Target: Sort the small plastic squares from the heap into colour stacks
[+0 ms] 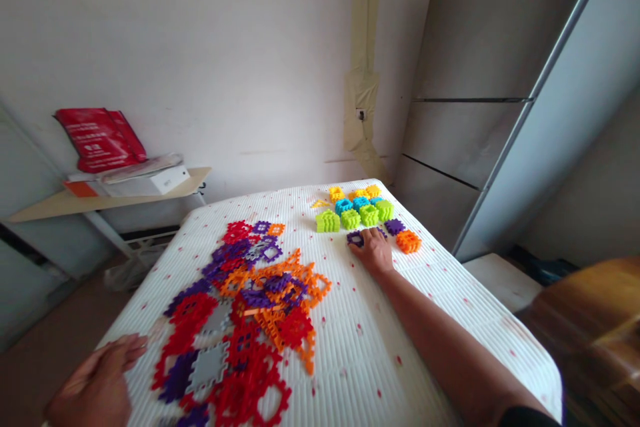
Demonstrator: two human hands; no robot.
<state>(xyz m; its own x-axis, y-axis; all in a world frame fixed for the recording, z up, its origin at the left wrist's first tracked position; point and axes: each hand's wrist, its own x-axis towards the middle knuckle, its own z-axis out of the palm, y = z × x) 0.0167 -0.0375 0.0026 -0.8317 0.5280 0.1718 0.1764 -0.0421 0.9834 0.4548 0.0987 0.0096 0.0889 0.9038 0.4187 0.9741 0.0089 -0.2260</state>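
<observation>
My right hand (375, 252) reaches across the table, its fingers closed over a purple toothed plastic tile (355, 238) that lies flat on the cloth. The fingers partly hide the tile. Just beyond that hand stand stacks of green tiles (369, 215), blue tiles (344, 205) and yellow tiles (336, 194). A purple stack (395, 227) and an orange stack (409, 241) are to its right. At the table's left edge my left hand (97, 380) hovers with loosely stretched fingers and nothing visible in it. Nearby spreads a loose heap of red tiles (245, 380), orange tiles (316, 283) and purple tiles.
A white cloth with red dots (360, 360) covers the table. Behind it on the left, a small shelf (193, 181) holds a white box and red bags (103, 140). A grey fridge (465, 80) stands at the right, with a brown rounded object (590, 313) nearer me.
</observation>
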